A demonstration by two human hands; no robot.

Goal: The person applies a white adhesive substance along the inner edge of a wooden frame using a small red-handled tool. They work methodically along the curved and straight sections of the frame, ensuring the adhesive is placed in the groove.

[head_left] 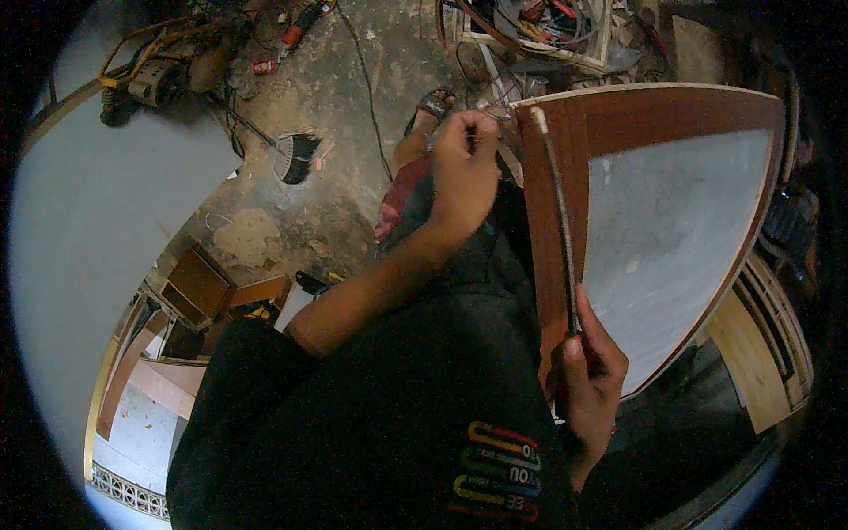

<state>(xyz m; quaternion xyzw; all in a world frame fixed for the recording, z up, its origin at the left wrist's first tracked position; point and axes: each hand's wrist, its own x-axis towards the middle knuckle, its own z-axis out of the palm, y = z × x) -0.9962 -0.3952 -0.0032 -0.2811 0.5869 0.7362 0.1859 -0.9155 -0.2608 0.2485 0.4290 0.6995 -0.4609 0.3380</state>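
My right hand (594, 378) is closed around the lower end of a long thin dark rod (564, 212), thumb laid along it. The rod points away from me and ends in a whitish tip. It lies over the brown wooden border of a framed panel (680, 256) with a pale grey middle, which stands at my right side. My left hand (468, 172) is raised in front of my body, left of the panel's far corner. Its fingers are curled together; whatever they hold, if anything, cannot be made out.
A brush head (296, 157) lies on the stained concrete floor. Beyond it are a red power tool (303, 26) and a cable (358, 66). A crate (609, 40) of tools stands at the far right. Brown wooden boxes (196, 287) and a large pale board (97, 230) are at left.
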